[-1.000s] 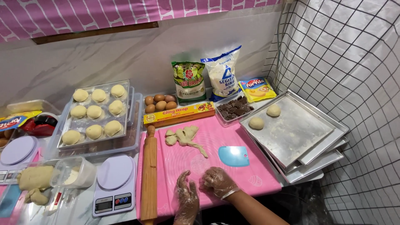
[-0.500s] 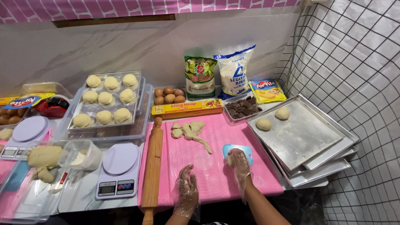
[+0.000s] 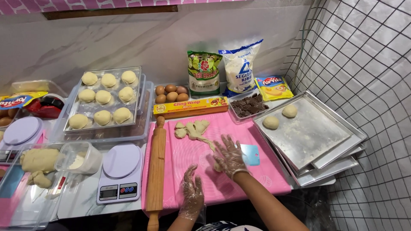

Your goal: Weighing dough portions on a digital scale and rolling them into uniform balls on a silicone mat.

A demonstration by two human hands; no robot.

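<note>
On the pink silicone mat [image 3: 257,182] the right hand [image 3: 230,157], in a thin clear glove, lies spread and flat, fingers open, pressing on a small piece of dough of which only a sliver shows at the near edge of the palm; it grasps nothing. Just right of it, touching or nearly so, lies a light blue scraper [image 3: 251,154]. The left hand [image 3: 192,193], also gloved, rests nearer on the mat with fingers loosely open and empty.

As for how far the work has come: nine rounded dough balls [image 3: 103,97] already sit in rows on a tray at the far left, and two more dough balls [image 3: 280,117] rest on the far corner of the stack of metal trays [image 3: 317,141] at the right, most of whose top surface is bare (so, by my judgement, shaping is well under way but far from done). Irregular dough scraps [image 3: 192,129] remain at the far side of the mat, and a larger dough lump [image 3: 37,164] waits in a clear tub at the near left.

Chocolate pieces [image 3: 247,105] sit in a small tray beyond the mat. A wooden rolling pin [image 3: 156,164] lies along the mat's left edge, beside a white kitchen scale [image 3: 120,173]. Eggs [image 3: 170,93] and bags stand by the far wall.
</note>
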